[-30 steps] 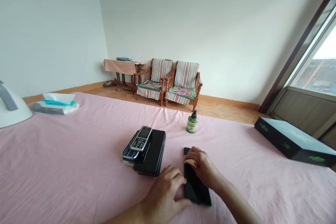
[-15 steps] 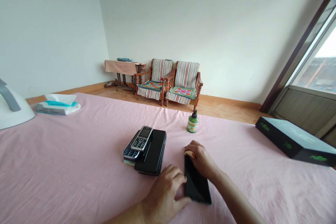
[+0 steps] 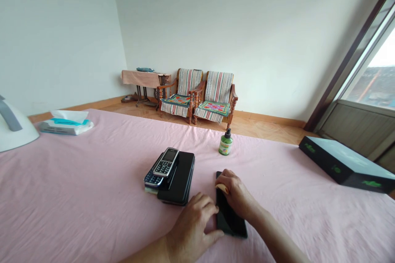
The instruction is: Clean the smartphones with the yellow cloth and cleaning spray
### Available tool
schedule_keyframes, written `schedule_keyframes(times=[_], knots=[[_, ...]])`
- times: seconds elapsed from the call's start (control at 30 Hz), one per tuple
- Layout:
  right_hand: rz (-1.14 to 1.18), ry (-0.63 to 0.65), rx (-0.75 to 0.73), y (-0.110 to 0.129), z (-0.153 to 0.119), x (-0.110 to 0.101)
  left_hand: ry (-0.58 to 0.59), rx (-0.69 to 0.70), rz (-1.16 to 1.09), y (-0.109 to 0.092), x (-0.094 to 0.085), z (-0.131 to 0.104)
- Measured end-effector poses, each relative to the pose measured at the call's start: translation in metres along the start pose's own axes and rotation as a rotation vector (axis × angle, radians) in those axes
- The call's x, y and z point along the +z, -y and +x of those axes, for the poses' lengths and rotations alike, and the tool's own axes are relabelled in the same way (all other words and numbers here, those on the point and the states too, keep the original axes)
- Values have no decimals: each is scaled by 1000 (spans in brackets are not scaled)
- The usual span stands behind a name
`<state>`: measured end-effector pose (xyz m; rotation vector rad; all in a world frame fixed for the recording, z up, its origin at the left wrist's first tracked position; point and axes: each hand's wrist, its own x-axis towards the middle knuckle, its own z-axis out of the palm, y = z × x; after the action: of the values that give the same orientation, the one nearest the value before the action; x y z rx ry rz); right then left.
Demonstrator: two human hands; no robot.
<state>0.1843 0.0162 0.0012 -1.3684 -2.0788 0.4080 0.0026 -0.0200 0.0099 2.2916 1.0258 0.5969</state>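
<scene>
A black smartphone [image 3: 230,222] lies flat on the pink cloth [image 3: 108,213]. My right hand [image 3: 236,191] is closed on a small pale yellow cloth [image 3: 222,188] and presses it against the upper part of the screen. At the phone's left edge, my left hand [image 3: 196,226] has its thumb and fingers apart, touching the side and lower corner. Left of the phone, several phones are stacked, with a silver keypad phone [image 3: 166,162] on top, a dark blue keypad phone [image 3: 152,178] and a black one [image 3: 182,176] beneath.
A green spray bottle [image 3: 225,144] stands beyond the phone. On the right is a black box [image 3: 342,172]; at the far left, a tissue pack [image 3: 66,125] and a white object [image 3: 15,127]. Two wooden chairs [image 3: 212,107] stand behind the pink surface.
My right hand has moved slightly down the screen with the yellow cloth, uncovering the phone's top edge. My left hand has stayed at the phone's side.
</scene>
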Motion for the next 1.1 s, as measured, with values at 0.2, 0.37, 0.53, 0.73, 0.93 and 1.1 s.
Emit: schedule_keyframes(times=[0.2,0.37,0.53,0.73,0.93,1.1], knots=[[33,21,25,8,-7,0,-13,8,-20,3,2,-1],[13,31,35,11,-8,0,-20,22,-24,4,3,-1],[19,58,44,15,-12,-2,-8,23,-19,4,1,0],[36,94,33,20,-16,-4,-11,-9,-9,1,0,0],[63,87,59,28,-19,-8,-103,-50,7,8,5,3],[133,163,53,40,-32,-12,-72,1,-41,19,10,4]])
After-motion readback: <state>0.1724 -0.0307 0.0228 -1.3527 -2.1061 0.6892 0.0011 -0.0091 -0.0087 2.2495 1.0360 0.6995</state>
